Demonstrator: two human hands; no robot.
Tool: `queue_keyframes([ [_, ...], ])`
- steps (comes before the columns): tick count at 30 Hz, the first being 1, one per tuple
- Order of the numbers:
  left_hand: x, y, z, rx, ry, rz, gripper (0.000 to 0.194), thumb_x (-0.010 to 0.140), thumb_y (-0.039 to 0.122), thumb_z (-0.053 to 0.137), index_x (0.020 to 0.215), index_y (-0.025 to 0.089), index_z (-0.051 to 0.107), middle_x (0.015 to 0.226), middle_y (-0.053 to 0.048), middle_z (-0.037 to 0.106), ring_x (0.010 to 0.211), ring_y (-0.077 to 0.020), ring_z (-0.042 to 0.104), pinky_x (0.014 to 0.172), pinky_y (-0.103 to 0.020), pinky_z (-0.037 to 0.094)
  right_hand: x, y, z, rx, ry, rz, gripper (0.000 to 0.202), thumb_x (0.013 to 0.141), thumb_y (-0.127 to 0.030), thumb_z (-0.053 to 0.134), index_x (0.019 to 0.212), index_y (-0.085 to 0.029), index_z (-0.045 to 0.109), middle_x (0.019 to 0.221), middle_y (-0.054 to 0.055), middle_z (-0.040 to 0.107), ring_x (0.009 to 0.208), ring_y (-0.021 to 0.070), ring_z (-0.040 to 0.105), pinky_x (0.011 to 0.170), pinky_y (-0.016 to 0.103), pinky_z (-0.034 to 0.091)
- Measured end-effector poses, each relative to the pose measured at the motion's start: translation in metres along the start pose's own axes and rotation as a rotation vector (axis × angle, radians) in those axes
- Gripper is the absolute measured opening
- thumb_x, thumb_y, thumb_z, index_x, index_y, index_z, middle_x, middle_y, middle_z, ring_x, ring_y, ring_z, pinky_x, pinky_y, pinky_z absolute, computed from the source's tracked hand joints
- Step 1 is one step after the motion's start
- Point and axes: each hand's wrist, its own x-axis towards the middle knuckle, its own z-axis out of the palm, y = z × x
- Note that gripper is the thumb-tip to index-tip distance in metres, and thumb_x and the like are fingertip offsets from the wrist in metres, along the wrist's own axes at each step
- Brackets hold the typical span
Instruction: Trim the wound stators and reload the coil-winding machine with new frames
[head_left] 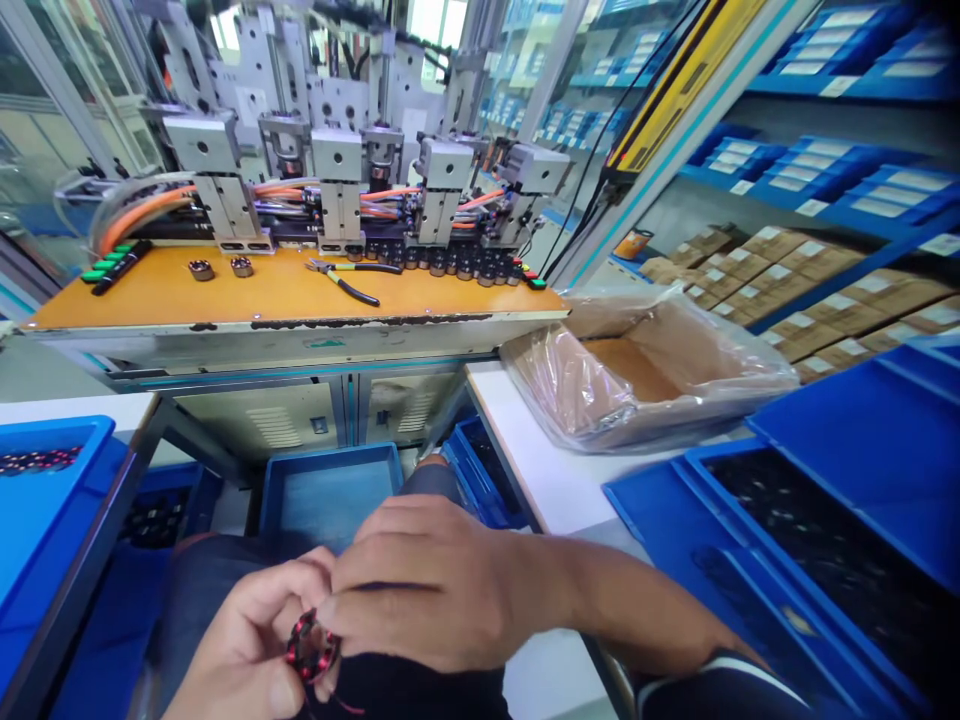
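In the head view, close to my lap, a small black ring-shaped motor stator [311, 645] with red wire windings is tilted on edge. My left hand [247, 640] is closed around it, thumb below and fingers behind. A thin red lead hangs from its lower side. Reaching across from the right, my right hand [435, 585] is bent over the ring's upper right edge, its fingertips pressed together against it. Those fingers partly cover the ring, so their exact grip point is hidden.
Ahead stands a machine with an orange worktop [285, 295]. On it lie pliers [349, 280], two loose stators [221, 268] and a row of dark cylindrical parts [465, 265]. A plastic-lined carton [645, 370] and blue bins [750, 580] are at right; a blue tray [334, 490] sits below.
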Motion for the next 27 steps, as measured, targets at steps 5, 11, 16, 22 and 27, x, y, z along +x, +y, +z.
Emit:
queue_keyframes([
  [5,0.000,-0.001,0.003,-0.015,0.001,-0.046,0.044,0.055,0.050,0.088,0.083,0.021,0.072,0.076,0.000,0.059,0.052,-0.0058,0.051,0.051,-0.019,0.037,-0.004,0.004,0.006,0.010,0.050,-0.042,0.013,0.091,-0.020,0.065,0.084,-0.011,0.072,0.086,0.003,0.072,0.072,0.0126,0.062,0.063,0.026,0.051],
  [11,0.003,0.005,0.008,-0.001,0.035,-0.027,0.038,0.054,0.046,0.090,0.081,0.024,0.075,0.082,0.001,0.060,0.049,-0.0031,0.049,0.047,-0.016,0.038,-0.012,-0.001,0.017,0.033,0.171,0.063,0.016,0.093,-0.022,0.062,0.082,-0.013,0.069,0.078,0.002,0.071,0.066,0.0107,0.060,0.060,0.026,0.048],
  [16,0.007,0.006,-0.006,0.243,-0.020,0.146,0.025,0.063,0.028,0.087,0.086,0.032,0.079,0.090,-0.002,0.064,0.061,-0.0092,0.059,0.058,-0.021,0.050,-0.016,-0.015,0.032,0.115,0.313,0.263,0.013,0.095,-0.019,0.059,0.087,-0.011,0.066,0.076,0.004,0.069,0.071,0.0092,0.065,0.069,0.020,0.052],
  [22,0.004,0.004,-0.004,0.356,0.198,0.208,0.039,0.056,0.034,0.090,0.093,0.031,0.079,0.098,-0.005,0.071,0.080,-0.0187,0.066,0.071,-0.025,0.054,-0.021,-0.027,0.048,0.068,0.448,0.377,0.016,0.097,-0.023,0.053,0.085,-0.016,0.061,0.075,0.002,0.067,0.068,0.0091,0.063,0.070,0.021,0.054],
  [27,0.002,0.008,0.004,0.356,0.131,0.054,0.037,0.067,0.049,0.081,0.089,0.019,0.075,0.060,-0.001,0.064,0.051,-0.0127,0.058,0.052,-0.022,0.049,-0.022,-0.026,0.050,0.007,0.442,0.376,0.014,0.095,-0.021,0.055,0.086,-0.015,0.063,0.074,0.002,0.066,0.065,0.0103,0.062,0.067,0.023,0.053],
])
